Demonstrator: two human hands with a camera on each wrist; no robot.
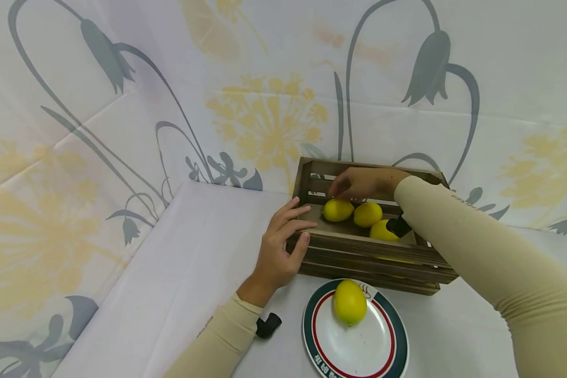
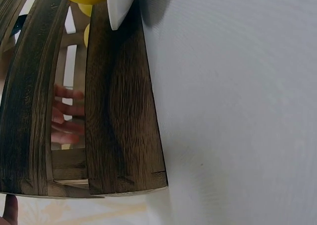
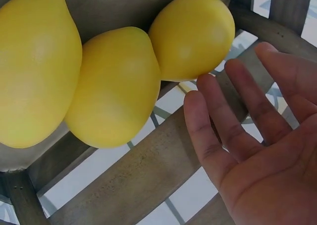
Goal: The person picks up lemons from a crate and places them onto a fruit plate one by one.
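One lemon (image 1: 338, 210) lies leftmost of three showing in one wooden crate (image 1: 349, 244), its long axis running roughly along the crate's length; which end is the tip, I cannot tell. The right hand (image 1: 363, 182) is at it, fingers slightly apart, gripping nothing. The left hand (image 1: 283, 247) spreads its fingers over the crate's left end. One plate (image 1: 354, 349) in front bears a fourth lemon (image 1: 350, 302), nub toward the person.
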